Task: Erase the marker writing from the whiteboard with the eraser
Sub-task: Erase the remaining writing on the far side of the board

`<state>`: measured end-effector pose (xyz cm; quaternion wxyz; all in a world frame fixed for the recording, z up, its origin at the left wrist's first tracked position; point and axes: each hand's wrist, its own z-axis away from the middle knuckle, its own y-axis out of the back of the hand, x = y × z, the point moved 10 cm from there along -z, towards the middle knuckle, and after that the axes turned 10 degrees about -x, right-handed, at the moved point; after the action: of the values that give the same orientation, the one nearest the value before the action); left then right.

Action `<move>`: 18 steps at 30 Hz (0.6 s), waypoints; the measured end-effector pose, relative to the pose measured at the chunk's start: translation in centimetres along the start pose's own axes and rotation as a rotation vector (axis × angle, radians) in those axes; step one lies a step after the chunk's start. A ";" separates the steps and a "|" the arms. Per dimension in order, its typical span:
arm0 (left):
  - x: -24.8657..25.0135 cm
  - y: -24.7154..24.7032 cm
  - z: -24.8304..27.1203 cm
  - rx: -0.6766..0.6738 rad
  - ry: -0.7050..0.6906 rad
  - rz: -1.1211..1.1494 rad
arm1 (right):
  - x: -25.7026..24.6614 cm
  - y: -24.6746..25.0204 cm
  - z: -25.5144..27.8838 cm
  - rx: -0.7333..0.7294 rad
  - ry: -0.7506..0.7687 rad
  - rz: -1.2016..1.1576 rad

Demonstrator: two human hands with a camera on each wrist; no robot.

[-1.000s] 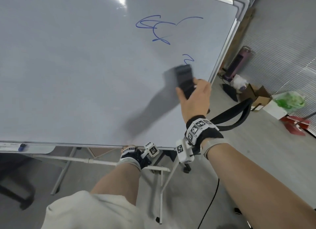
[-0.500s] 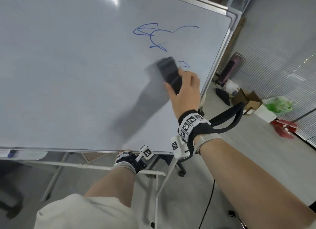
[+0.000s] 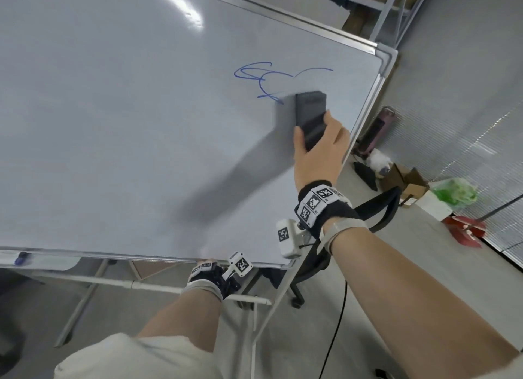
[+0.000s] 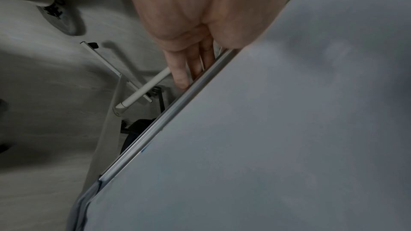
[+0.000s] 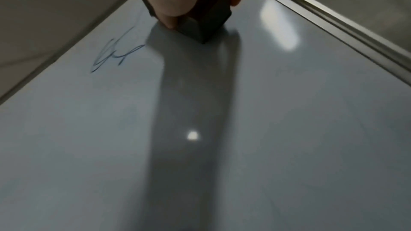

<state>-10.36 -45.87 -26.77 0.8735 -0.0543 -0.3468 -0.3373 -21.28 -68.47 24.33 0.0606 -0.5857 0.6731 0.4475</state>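
The whiteboard [image 3: 127, 129] bears a blue marker scribble [image 3: 263, 80] at its upper right. My right hand [image 3: 313, 131] grips a black eraser [image 3: 310, 107] and presses it flat on the board, just right of the scribble's lower tail. In the right wrist view the eraser [image 5: 206, 22] sits on the board, with the scribble [image 5: 115, 53] to its left. My left hand [image 3: 208, 267] grips the board's bottom frame. In the left wrist view its fingers [image 4: 183, 76] curl behind the frame [image 4: 155, 129].
A blue-capped marker [image 3: 21, 257] lies on the tray at the board's lower left. The white stand's bar [image 3: 141, 285] runs below the board. A black chair [image 3: 379, 209], cardboard boxes [image 3: 407, 180], a green bag [image 3: 455, 192] and a red dustpan [image 3: 464, 228] stand on the floor at the right.
My right hand has swept the eraser up, first left and then right. The small blue squiggle below the main scribble no longer shows. The left hand stays on the bottom frame.
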 end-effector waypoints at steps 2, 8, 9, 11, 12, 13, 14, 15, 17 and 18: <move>2.2 -1.0 4.8 -0.051 -0.028 -0.129 | -2.0 -0.6 -0.5 -0.041 0.100 0.016; 5.2 -1.1 13.2 -0.080 -0.065 -0.550 | -3.5 2.1 -2.3 0.189 0.007 -0.003; 5.5 -1.2 13.9 -0.109 -0.059 -0.647 | -3.8 2.3 -2.5 0.205 0.007 -0.001; 7.3 -1.1 16.7 -0.102 -0.123 -0.769 | -4.3 1.8 -2.8 0.197 0.002 -0.005; 7.9 -0.4 17.7 -0.077 -0.105 -0.842 | -4.9 1.1 -2.8 0.161 0.033 0.018; 8.5 -0.4 18.7 -0.083 -0.138 -0.927 | -5.8 0.3 -2.8 0.114 0.106 0.058; 8.6 -0.3 18.6 -0.089 -0.159 -0.994 | -6.7 -0.8 -2.6 0.048 0.197 0.092; 8.5 -0.2 18.5 -0.095 -0.155 -1.038 | -7.6 -1.7 -2.3 -0.003 0.290 0.128; 8.4 -0.2 18.5 -0.124 -0.139 -1.016 | -8.1 -2.2 -1.9 -0.026 0.370 0.176; 8.6 -0.5 18.3 -0.116 -0.172 -1.022 | -7.6 -1.8 -2.0 0.005 0.340 0.174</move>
<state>-16.51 -44.93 -7.54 0.5612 0.0460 -0.3803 -0.7337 -16.52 -64.05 29.16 -0.0915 -0.5922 0.7230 0.3437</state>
